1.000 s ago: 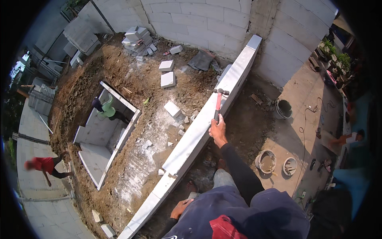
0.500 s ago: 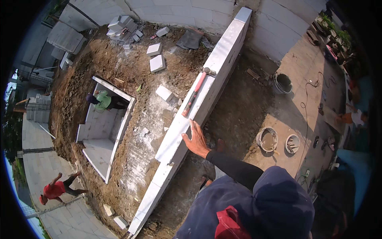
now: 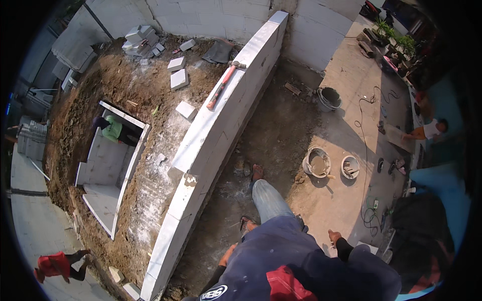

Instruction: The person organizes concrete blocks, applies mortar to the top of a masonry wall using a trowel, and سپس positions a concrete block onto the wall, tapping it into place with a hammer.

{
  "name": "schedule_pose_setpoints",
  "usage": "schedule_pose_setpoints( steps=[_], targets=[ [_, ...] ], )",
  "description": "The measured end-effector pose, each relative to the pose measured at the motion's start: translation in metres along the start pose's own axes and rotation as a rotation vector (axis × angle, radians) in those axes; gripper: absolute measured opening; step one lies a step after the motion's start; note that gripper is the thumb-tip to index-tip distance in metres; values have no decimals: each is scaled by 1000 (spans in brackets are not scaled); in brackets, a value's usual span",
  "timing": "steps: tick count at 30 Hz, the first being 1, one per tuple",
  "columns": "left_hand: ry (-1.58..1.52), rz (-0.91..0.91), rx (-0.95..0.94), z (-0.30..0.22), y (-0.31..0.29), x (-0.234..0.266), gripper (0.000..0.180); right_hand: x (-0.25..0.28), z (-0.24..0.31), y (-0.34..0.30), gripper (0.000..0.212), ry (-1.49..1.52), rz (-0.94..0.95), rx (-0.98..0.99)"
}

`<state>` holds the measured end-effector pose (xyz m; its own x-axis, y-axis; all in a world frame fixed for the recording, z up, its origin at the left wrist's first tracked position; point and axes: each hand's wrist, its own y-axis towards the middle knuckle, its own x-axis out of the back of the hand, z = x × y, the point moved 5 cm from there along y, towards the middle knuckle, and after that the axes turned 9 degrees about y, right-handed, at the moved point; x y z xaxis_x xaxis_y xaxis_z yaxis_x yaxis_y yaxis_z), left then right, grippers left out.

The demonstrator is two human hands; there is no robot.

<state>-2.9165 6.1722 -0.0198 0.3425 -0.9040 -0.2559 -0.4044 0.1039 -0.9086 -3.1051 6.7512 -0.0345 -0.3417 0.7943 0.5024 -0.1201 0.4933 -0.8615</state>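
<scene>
A low wall of white blocks (image 3: pixel 211 128) runs diagonally from the lower left to the far wall. On its top lies a hammer (image 3: pixel 222 86) with a red and dark handle, touched by neither hand. My left hand (image 3: pixel 228 255) hangs low beside the wall, partly hidden by my body, so its fingers are unclear. My right hand (image 3: pixel 334 237) is out to my right over the ground, its fingers apart and holding nothing. A patch of grey mortar (image 3: pixel 190 181) sits on the wall's lower step.
To the right stand a bucket of mortar (image 3: pixel 307 163), a bucket with tools (image 3: pixel 343 170) and a dark bucket (image 3: pixel 330 99). A cable (image 3: pixel 362 135) snakes over the paving. Left lies a block-lined pit (image 3: pixel 116 210) with a person (image 3: pixel 114 129) in it. Another person (image 3: pixel 54 265) is at lower left.
My right hand has left the wall top near the hammer and swung back to my right side. My left hand has come into view. The view has shifted; the hammer stays on the wall.
</scene>
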Motion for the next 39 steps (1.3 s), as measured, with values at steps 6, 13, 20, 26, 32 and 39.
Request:
schedule_pose_setpoints(
  steps=[6, 13, 20, 26, 32, 39],
  targets=[
    [-86, 39, 27, 111, 35, -45, 66, -137, 110, -79, 72, 37, 444, 455],
    [-152, -358, -214, 227, 38, -139, 105, -148, 199, -111, 72, -306, 651, 652],
    [-933, -283, -310, 252, 45, -313, 101, -74, 303, -57, 76, -391, 774, 800],
    [-1070, -388, -273, 319, 68, -442, 72, -13, 291, 21, 81, -501, 844, 825],
    [-929, -652, -251, 351, 45, -499, 54, 20, 180, 133, 78, -659, 785, 667],
    [-702, -466, -94, 361, 51, -516, 56, 98, 94, 299, 75, -640, 597, 494]
  ],
)
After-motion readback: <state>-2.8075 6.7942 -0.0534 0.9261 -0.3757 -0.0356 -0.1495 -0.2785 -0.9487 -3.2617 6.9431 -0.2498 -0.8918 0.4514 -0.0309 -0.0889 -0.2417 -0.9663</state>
